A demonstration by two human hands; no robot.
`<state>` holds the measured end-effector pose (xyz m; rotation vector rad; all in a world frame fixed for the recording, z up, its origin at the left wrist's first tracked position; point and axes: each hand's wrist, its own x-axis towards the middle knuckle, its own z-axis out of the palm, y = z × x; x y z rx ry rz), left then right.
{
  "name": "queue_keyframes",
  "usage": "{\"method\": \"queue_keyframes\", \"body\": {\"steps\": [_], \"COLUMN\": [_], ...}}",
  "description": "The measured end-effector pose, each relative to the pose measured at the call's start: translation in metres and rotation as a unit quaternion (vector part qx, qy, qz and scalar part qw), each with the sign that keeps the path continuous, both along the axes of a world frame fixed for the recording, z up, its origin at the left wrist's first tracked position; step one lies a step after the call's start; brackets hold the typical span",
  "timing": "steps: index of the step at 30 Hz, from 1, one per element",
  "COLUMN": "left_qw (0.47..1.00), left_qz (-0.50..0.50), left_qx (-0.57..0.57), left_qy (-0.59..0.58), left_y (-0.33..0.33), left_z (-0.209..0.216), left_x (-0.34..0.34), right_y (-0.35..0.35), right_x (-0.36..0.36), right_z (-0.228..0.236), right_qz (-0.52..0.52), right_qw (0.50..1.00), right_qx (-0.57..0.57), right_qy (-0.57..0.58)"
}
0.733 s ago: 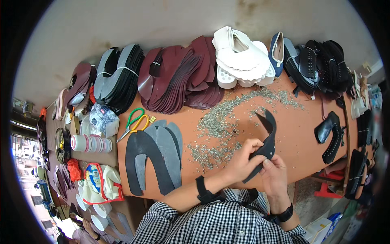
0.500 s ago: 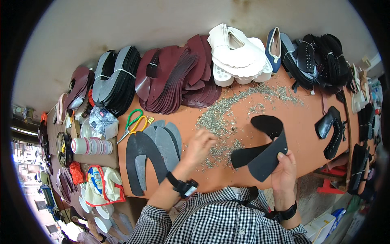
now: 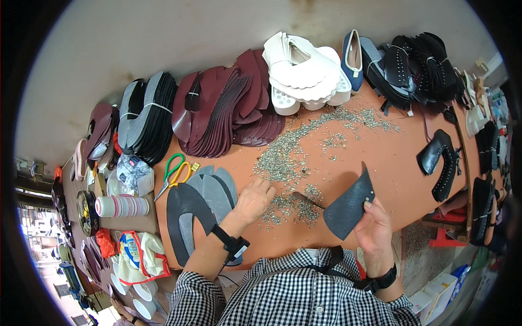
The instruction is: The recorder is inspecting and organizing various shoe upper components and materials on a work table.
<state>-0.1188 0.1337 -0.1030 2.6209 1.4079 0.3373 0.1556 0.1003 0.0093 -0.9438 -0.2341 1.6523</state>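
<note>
Between the thumb and fingers of my right hand (image 3: pixel 375 225) is a black leather shoe upper piece (image 3: pixel 348 209), held up above the table and turned so part of it is seen edge-on. A couple of small studs show along its edge by the thumb. My left hand (image 3: pixel 254 200) rests at the left side of the scattered small metal studs (image 3: pixel 288 157), fingers curled together with their tips downward. What those fingertips hold, if anything, is hidden. Just left of that hand lie flat grey and black upper pieces (image 3: pixel 187 209), overlapping one another.
Green- and yellow-handled scissors (image 3: pixel 176 171) lie to the left. Along the back stand maroon upper pieces (image 3: pixel 212 114), white uppers and soles (image 3: pixel 307 70), a blue flat shoe (image 3: pixel 353 61) and studded black uppers (image 3: pixel 424 70). A studded black upper (image 3: pixel 443 163) lies at the right.
My left hand has moved left and down, lowering to the edge of the studs. The shoe upper has turned from an open curve to nearly edge-on in my right hand. The view has shifted slightly.
</note>
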Motion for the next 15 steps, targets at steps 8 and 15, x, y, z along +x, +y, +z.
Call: {"method": "queue_keyframes", "body": {"steps": [8,15], "left_qw": [0.977,0.890], "left_qz": [0.095,0.013], "left_qx": [-0.064,-0.032], "left_qy": [-0.182,-0.456], "left_y": [-0.006,-0.019], "left_z": [-0.003,0.113], "left_x": [0.009,0.090], "right_y": [-0.001,-0.006], "right_x": [-0.010,-0.012], "right_z": [-0.002,-0.007], "right_qz": [0.052,0.058], "right_qw": [0.998,0.996], "right_qx": [0.008,0.020], "right_qy": [-0.022,-0.059]}}
